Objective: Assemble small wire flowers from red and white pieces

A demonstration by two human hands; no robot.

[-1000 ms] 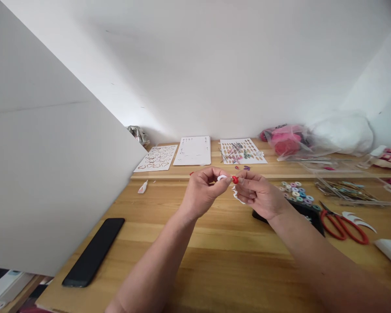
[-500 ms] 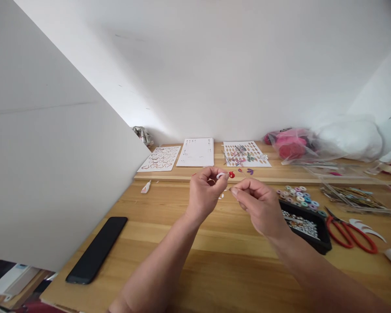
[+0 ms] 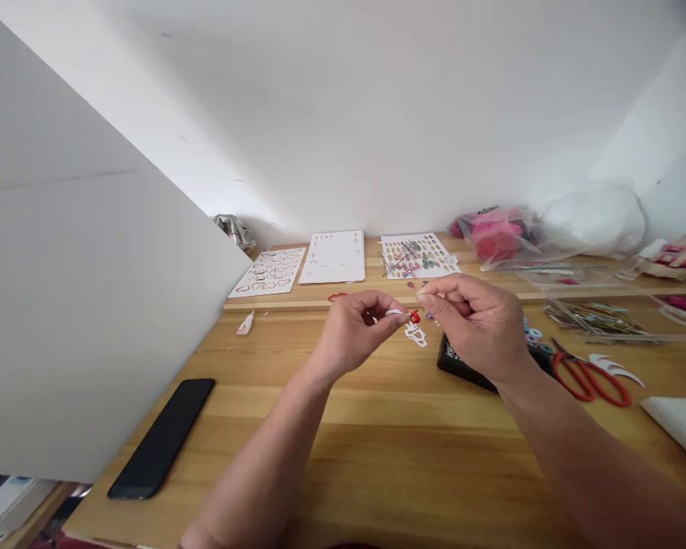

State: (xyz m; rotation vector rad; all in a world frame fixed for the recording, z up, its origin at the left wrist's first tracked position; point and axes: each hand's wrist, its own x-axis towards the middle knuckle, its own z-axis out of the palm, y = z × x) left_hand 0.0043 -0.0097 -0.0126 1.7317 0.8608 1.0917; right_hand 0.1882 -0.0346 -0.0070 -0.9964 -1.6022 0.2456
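Over the middle of the table, my left hand (image 3: 357,332) is closed in a pinch on a small red piece (image 3: 415,316), which sticks out past the fingertips with a bit of white beside it. My right hand (image 3: 480,324) is also pinched, slightly higher and just to the right of the red piece. What lies between its fingertips is too small to make out. Below the red piece, white cut-out shapes (image 3: 416,336) rest on the tabletop. A black box of beads (image 3: 463,369) is partly hidden behind my right hand and wrist.
Red-handled scissors (image 3: 591,379) and a clear tray (image 3: 623,320) stand on the right. Patterned paper sheets (image 3: 331,258) and bagged pink yarn (image 3: 495,235) line the raised back ledge. A black phone (image 3: 163,438) and a small glue bottle (image 3: 245,323) are at left.
My right hand has risen from below the red piece to above and right of it. My left hand keeps its pinch. The whole view has shifted slightly.
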